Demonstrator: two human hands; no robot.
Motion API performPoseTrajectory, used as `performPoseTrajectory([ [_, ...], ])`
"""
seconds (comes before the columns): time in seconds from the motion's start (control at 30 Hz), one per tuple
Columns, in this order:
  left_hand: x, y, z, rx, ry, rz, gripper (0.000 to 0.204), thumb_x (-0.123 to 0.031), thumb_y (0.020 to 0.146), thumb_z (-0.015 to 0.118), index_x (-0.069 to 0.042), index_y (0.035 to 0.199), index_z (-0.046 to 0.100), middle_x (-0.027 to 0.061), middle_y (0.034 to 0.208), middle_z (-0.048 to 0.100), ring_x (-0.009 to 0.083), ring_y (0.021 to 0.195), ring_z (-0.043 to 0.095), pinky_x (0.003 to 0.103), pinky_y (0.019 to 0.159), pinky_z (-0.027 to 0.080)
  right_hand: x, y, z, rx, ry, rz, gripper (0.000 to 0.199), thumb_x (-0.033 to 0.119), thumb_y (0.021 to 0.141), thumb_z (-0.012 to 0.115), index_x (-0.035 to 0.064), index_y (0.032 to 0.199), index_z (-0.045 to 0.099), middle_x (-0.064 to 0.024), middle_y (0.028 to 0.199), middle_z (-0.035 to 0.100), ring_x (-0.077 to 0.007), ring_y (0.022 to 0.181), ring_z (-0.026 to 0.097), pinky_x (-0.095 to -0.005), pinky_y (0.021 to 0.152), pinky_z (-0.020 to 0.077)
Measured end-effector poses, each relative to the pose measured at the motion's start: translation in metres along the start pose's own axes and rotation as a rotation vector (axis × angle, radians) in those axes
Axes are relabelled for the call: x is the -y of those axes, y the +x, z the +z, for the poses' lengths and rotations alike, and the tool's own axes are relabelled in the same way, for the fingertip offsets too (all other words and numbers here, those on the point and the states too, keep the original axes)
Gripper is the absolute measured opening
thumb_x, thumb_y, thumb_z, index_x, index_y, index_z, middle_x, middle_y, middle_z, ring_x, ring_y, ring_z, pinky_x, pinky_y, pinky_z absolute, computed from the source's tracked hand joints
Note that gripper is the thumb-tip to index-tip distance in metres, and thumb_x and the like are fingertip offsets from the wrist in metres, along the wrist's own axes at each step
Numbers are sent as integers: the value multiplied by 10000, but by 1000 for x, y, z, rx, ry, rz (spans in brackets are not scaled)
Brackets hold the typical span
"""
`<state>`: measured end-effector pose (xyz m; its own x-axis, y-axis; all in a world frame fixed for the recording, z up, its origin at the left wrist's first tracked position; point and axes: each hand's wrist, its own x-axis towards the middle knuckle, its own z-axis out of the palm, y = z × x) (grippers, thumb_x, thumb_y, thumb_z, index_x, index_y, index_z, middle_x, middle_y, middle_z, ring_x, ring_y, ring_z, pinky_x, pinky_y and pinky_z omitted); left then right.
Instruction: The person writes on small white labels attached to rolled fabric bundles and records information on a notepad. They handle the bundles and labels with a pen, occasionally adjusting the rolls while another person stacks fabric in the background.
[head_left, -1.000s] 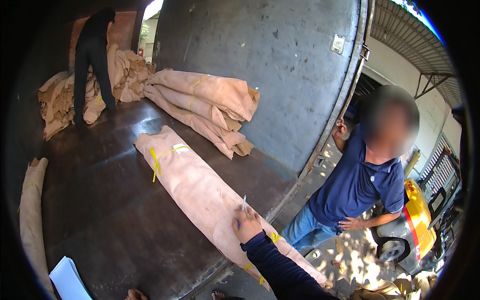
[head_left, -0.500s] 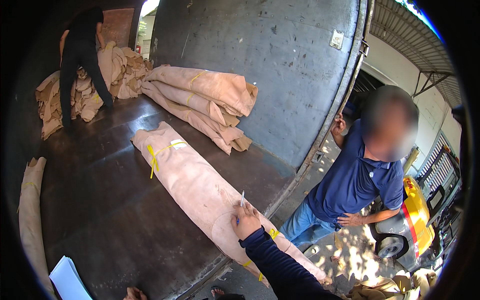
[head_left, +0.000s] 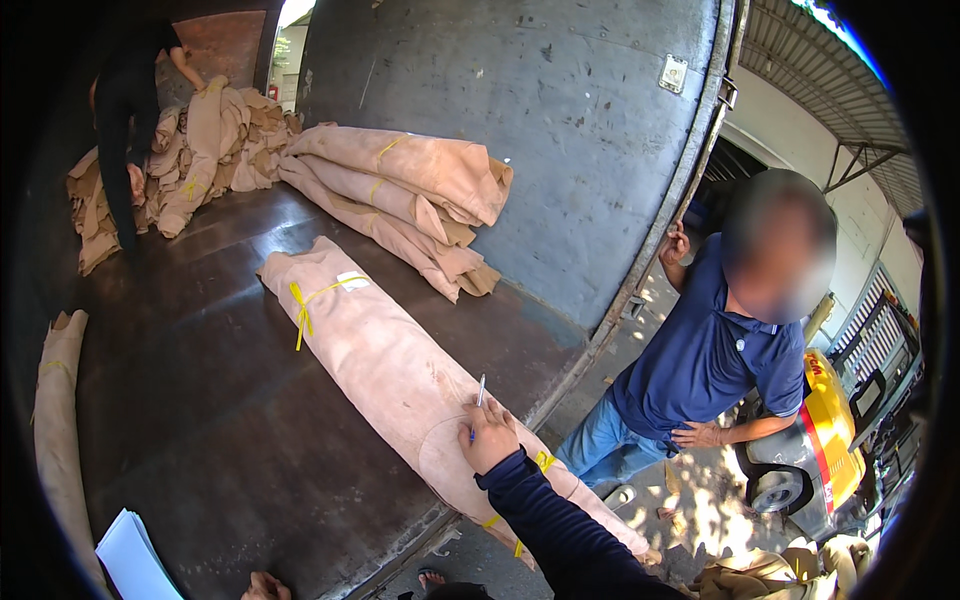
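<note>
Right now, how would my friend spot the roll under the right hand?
Find the shiny dark-brown floor. A long pinkish-tan leathery roll, tied with yellow strips, slants across it and past its near edge. Unlike the other rolls, it lies under the person's right hand, which holds a slim pen.

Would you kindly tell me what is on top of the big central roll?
Yellow ties and a white label show on the pinkish roll. The right hand, holding a pen, is on or just above it; the surface beneath that hand and sleeve is covered.
</note>
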<state>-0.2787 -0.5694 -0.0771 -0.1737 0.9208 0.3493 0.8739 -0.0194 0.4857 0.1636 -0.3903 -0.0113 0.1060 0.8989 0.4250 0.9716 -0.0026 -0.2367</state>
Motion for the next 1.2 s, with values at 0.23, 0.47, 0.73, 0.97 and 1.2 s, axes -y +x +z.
performPoseTrajectory([
  [0.23, -2, 1, 0, 9, 14, -21, 78, -196, 850, 662, -136, 871, 618, 118, 710, 681, 342, 628, 667, 459, 590, 528, -1, 0, 1, 0, -2, 5, 367, 267, 917, 585, 96, 1241, 587, -187, 1393, 547, -371, 1331, 485, -535, 1106, 355],
  [0.47, -3, -1, -6, 42, -43, -39, 83, -185, 869, 636, -112, 876, 597, 136, 728, 681, 358, 657, 669, 470, 609, 527, 0, -1, 7, -49, 1, 13, 397, 249, 897, 598, 99, 1264, 582, -185, 1390, 551, -386, 1319, 490, -565, 1093, 353],
  [0.73, -6, 1, -3, -14, -74, -21, 65, -203, 889, 637, -140, 891, 622, 125, 739, 688, 349, 655, 670, 446, 598, 528, -2, 1, 1, 14, 2, -3, 431, 268, 914, 557, 60, 1291, 568, -217, 1379, 549, -386, 1322, 487, -569, 1089, 360],
  [0.97, -2, 4, 4, -57, 52, 50, 137, -226, 940, 593, -126, 901, 677, 169, 698, 665, 380, 613, 647, 465, 572, 513, -1, 1, 3, -20, -16, -13, 427, 273, 915, 557, 58, 1283, 577, -218, 1363, 561, -387, 1322, 487, -566, 1088, 364],
  [1.2, 7, 3, 9, 10, 18, -32, 111, -183, 905, 605, -101, 910, 680, 153, 698, 669, 341, 626, 665, 435, 589, 526, -6, -2, 7, -34, 42, -8, 421, 263, 893, 588, 71, 1268, 589, -216, 1319, 594, -392, 1298, 505, -568, 1078, 364],
])
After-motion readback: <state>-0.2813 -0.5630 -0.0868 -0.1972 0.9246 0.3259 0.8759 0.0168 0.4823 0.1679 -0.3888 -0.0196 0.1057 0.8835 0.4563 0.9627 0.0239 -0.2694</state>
